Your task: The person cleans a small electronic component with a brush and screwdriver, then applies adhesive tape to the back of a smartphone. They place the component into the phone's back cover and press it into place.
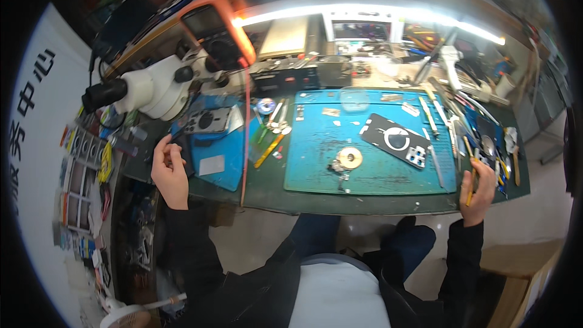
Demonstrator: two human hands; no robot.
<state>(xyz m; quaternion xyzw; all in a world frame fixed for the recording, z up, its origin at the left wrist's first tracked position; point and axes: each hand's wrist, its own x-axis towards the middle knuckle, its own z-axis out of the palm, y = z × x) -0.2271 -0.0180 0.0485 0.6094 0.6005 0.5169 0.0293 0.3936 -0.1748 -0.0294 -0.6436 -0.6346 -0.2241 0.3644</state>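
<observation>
My left hand (170, 171) is over the bench's left end, fingers loosely bent and apart, with nothing visible in them. It is nearest a dark flat object partly hidden behind it, left of a blue mat (226, 170). On that mat lie a silver-grey phone part (209, 120) and a pale flat rectangle (212, 164). At the right end, my right hand (480, 192) has its fingers closed round a thin yellow-handled tool (469, 189); its tip cannot be made out. Between the hands, a black phone back panel with a white ring (379, 129) rests tilted on the teal work mat (303, 170), near a gold-coloured spool (350, 158).
A white microscope (152, 91) stands at the back left beside an orange multimeter (215, 30). A red cable (246, 127) runs down to the front edge. Several hand tools crowd the right side around a pair of scissors (487, 144). A bright light strip (376, 10) crosses the back.
</observation>
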